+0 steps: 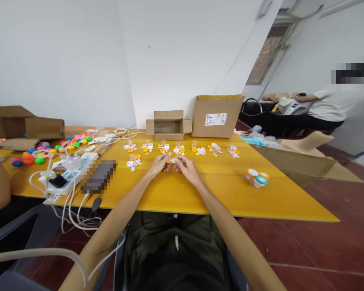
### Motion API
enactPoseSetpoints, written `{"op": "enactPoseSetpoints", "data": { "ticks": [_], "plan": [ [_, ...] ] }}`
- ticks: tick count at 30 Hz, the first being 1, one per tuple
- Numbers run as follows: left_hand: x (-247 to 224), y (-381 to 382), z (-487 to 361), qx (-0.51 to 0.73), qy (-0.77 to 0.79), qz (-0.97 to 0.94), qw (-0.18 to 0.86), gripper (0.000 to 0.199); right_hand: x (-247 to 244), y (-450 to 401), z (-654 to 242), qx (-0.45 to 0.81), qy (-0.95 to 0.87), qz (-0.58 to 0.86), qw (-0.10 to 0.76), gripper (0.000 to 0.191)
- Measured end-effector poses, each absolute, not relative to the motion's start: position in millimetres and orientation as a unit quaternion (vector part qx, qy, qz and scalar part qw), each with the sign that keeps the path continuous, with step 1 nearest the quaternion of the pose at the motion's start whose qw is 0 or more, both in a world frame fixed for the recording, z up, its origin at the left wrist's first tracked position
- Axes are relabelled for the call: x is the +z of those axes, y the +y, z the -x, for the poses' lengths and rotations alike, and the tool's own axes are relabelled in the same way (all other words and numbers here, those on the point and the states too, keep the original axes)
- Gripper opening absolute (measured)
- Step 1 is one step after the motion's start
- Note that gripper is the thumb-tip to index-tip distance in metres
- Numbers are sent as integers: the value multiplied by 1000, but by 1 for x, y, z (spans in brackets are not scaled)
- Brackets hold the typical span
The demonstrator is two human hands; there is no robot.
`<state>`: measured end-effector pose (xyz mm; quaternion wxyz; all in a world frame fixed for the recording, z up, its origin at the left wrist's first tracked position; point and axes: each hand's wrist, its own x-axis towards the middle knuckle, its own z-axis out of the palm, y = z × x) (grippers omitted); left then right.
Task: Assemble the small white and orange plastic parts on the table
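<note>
My left hand (160,165) and my right hand (185,166) meet over the middle of the yellow table (176,198). Between their fingertips they hold a small white and orange part (171,161), too small to make out fully. Beyond them, little groups of white discs (202,151), orange rings (182,150) and clear cups (178,144) lie in a row. Nearer my left hand is another group with a white ring (130,164) and spoked white discs (133,169).
Capped clear jars (260,181) stand at the right. An open carton (169,127) and a large box (216,117) stand at the back. Power strips (69,178), cables, a phone (98,176) and colourful balls (39,160) lie left. A person (330,105) sits at far right.
</note>
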<state>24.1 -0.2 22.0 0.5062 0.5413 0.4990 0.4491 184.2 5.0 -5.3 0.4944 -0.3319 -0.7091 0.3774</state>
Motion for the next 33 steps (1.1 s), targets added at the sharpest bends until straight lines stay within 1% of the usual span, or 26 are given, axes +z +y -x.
{"op": "enactPoseSetpoints", "data": {
  "ticks": [4,6,11,14,19,22,26,33],
  "plan": [
    [23,0,-24,450,493,-543,510,40,-7,7,-185,403,-699,340,482,38],
    [23,-1,-24,448,492,-545,510,40,-8,7,-184,380,-709,341,486,35],
    [23,-2,-24,454,495,-545,502,43,-10,7,-183,277,-738,332,519,20],
    [23,-2,-23,452,505,-540,500,45,-10,6,-184,252,-752,319,519,16],
    [22,-1,-23,449,509,-536,502,44,-8,5,-188,234,-770,298,514,14],
    [22,-1,-23,448,511,-534,503,44,-8,5,-187,241,-767,288,520,13],
    [25,-2,-24,448,511,-533,504,43,-9,7,-184,282,-745,290,531,14],
    [26,-3,-25,455,502,-539,500,41,-10,8,-180,347,-697,349,522,27]
  ]
}}
